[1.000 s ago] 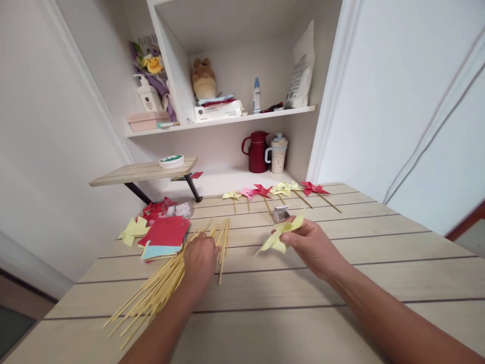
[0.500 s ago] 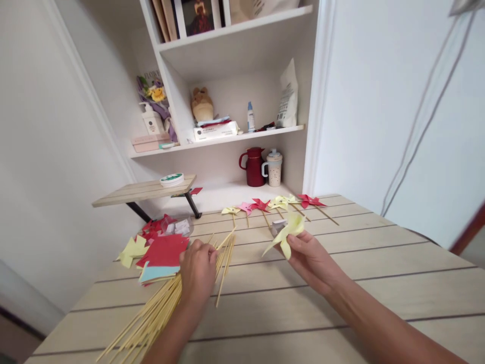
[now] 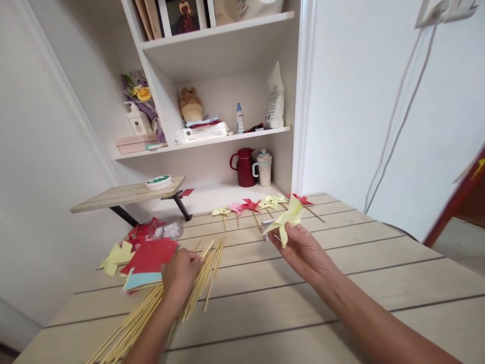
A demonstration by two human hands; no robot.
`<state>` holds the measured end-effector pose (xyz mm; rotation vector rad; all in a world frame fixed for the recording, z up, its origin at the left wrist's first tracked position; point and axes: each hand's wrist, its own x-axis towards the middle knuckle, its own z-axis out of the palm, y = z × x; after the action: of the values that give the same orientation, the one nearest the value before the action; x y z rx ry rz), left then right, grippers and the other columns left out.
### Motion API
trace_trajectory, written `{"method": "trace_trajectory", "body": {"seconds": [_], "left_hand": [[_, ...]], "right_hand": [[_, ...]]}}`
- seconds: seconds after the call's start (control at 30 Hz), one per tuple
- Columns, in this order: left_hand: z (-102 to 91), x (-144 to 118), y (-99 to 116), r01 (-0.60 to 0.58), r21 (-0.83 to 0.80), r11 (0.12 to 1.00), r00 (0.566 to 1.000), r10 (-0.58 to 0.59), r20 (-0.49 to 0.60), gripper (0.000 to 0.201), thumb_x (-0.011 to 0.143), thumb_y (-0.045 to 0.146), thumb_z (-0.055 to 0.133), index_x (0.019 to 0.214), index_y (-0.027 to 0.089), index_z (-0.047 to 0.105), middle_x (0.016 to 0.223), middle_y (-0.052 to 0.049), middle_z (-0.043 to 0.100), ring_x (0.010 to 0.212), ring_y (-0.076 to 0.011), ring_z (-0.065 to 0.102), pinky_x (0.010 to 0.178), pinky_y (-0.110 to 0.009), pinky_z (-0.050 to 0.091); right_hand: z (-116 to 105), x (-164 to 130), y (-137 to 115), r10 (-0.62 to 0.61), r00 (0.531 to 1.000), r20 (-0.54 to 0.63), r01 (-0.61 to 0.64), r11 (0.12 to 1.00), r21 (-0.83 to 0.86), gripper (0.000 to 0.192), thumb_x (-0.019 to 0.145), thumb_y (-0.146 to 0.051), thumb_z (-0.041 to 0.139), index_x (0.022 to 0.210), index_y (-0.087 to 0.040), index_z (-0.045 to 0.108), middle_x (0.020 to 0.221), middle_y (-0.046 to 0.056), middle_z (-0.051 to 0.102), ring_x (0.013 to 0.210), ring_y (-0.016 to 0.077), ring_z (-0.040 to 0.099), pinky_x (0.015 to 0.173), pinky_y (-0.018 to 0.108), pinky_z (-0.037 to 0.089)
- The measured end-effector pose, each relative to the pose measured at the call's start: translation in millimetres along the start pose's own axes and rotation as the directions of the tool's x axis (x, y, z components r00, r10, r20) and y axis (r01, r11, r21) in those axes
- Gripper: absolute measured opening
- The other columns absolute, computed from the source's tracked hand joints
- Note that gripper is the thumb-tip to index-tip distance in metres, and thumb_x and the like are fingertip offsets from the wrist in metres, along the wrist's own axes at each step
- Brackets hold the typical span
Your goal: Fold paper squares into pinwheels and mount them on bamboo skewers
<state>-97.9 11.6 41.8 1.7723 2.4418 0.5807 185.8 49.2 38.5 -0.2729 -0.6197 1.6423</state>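
My right hand [image 3: 303, 247] pinches a pale yellow paper pinwheel [image 3: 287, 218] between thumb and fingers, raised above the table, with no stick visible on it. On the left, my left hand [image 3: 180, 273] is closed over a spread bundle of thin wooden sticks [image 3: 132, 323], its fingertips among them; which sticks it grips is partly hidden. More sticks [image 3: 212, 273] fan out to its right. Beside that hand lie red paper sheets [image 3: 149, 255] on top of light blue ones [image 3: 144, 279]. A small grey-white object [image 3: 265, 227] shows just behind the held pinwheel.
Several finished pinwheels on sticks, one red [image 3: 250, 205], line the table's [image 3: 303, 308] back edge. To the left are a yellow paper pinwheel [image 3: 116, 258], red paper shapes and a clear box [image 3: 168, 230]. A small raised shelf [image 3: 129, 194] stands behind; a red jug [image 3: 245, 167] and a cup [image 3: 264, 169] sit farther back.
The view has shifted, so the scene sits farther left. My left hand has come down lower among the sticks, and those on its right are spread more. The right hand still holds the yellow pinwheel.
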Motion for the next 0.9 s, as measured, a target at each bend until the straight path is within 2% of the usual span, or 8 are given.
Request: {"method": "trace_trajectory", "body": {"seconds": [0.13, 0.2, 0.3, 0.37, 0.43, 0.57, 0.7, 0.9], "left_hand": [[-4.1, 3.4, 8.8, 0.019, -0.265, 0.964, 0.989, -0.057, -0.138, 0.022, 0.077, 0.027, 0.063, 0.056, 0.02, 0.066, 0.088, -0.009, 0.073, 0.098, -0.0318, 0.061, 0.078, -0.036, 0.037], [-5.6, 0.6, 25.7, -0.015, -0.411, 0.912, 0.989, -0.048, -0.143, 0.017, 0.08, 0.028, 0.061, 0.067, 0.02, 0.067, 0.098, -0.01, 0.073, 0.103, -0.029, 0.061, 0.083, -0.035, 0.04], [-4.6, -10.8, 59.7, 0.136, -0.858, 0.495, 0.986, 0.019, 0.168, 0.017, 0.082, 0.033, 0.062, 0.083, 0.017, 0.068, 0.1, -0.013, 0.073, 0.094, -0.0264, 0.065, 0.085, -0.036, 0.046], [-0.6, -20.2, 80.8, 0.354, -0.917, 0.184, 0.911, 0.155, 0.382, 0.017, 0.082, 0.033, 0.064, 0.084, 0.016, 0.063, 0.105, -0.016, 0.072, 0.089, -0.0246, 0.068, 0.084, -0.038, 0.049], [6.3, -27.2, 94.9, 0.427, -0.901, 0.074, 0.879, 0.198, 0.433, 0.018, 0.08, 0.03, 0.068, 0.079, 0.016, 0.057, 0.096, -0.015, 0.073, 0.074, -0.0196, 0.067, 0.077, -0.035, 0.05], [22.8, -28.3, 98.9, 0.335, -0.942, 0.002, 0.917, 0.23, 0.326, 0.026, 0.076, 0.035, 0.073, 0.077, 0.018, 0.054, 0.07, 0.001, 0.062, 0.05, -0.0077, 0.048, 0.061, -0.025, 0.044], [29.1, -23.9, 88.0, 0.206, -0.975, 0.088, 0.953, 0.208, 0.22, 0.03, 0.078, 0.041, 0.068, 0.094, 0.018, 0.059, 0.058, 0.008, 0.049, 0.046, -0.0057, 0.033, 0.054, -0.022, 0.036], [17.3, -37.4, 81.6, 0.228, -0.953, 0.201, 0.92, 0.275, 0.278, 0.047, 0.084, 0.053, 0.059, 0.117, 0.019, 0.055, 0.055, 0.01, 0.031, 0.048, -0.0078, 0.019, 0.045, -0.022, 0.017]], "right_hand": [[1.1, -1.0, 2.8, -0.004, 1.0, 0.008, 0.004, 1.0, 0.015, 0.018, 0.073, -0.02, 0.083, 0.086, -0.019, 0.07, 0.083, -0.002, 0.073, 0.078, 0.0108, 0.068, 0.087, 0.029, 0.06], [1.6, -0.4, 2.7, -0.019, 1.0, 0.02, 0.018, 0.999, 0.032, 0.019, 0.073, -0.021, 0.083, 0.087, -0.02, 0.07, 0.083, -0.003, 0.073, 0.077, 0.0101, 0.067, 0.087, 0.029, 0.059], [1.9, 1.4, 1.1, -0.053, 0.999, 0.009, 0.053, 0.998, 0.043, 0.021, 0.071, -0.022, 0.085, 0.084, -0.021, 0.069, 0.084, -0.005, 0.073, 0.076, 0.01, 0.067, 0.087, 0.03, 0.059], [1.5, 3.2, -0.4, -0.066, 0.998, -0.009, 0.066, 0.997, 0.044, 0.023, 0.069, -0.022, 0.086, 0.084, -0.021, 0.068, 0.083, -0.005, 0.072, 0.076, 0.0101, 0.067, 0.087, 0.03, 0.059], [0.7, 4.9, -2.3, -0.07, 0.997, -0.015, 0.071, 0.996, 0.047, 0.025, 0.069, -0.022, 0.087, 0.087, -0.02, 0.069, 0.084, -0.005, 0.073, 0.076, 0.0098, 0.066, 0.087, 0.03, 0.058], [-1.7, 4.2, -4.8, -0.054, 0.997, 0.048, 0.057, 0.996, -0.064, 0.03, 0.065, -0.025, 0.088, 0.09, -0.019, 0.071, 0.085, -0.002, 0.073, 0.078, 0.0108, 0.065, 0.083, 0.027, 0.055], [-1.6, -3.4, -4.5, -0.01, 0.982, 0.188, 0.074, 0.939, -0.336, 0.024, 0.064, -0.026, 0.088, 0.08, -0.02, 0.071, 0.079, 0.0, 0.07, 0.078, 0.0139, 0.062, 0.071, 0.026, 0.05], [11.4, -17.5, -9.1, -0.093, 0.841, 0.534, 0.456, 0.654, -0.604, 0.005, 0.081, -0.019, 0.074, 0.078, -0.023, 0.072, 0.074, 0.002, 0.066, 0.078, 0.0185, 0.06, 0.074, 0.035, 0.048]]}}
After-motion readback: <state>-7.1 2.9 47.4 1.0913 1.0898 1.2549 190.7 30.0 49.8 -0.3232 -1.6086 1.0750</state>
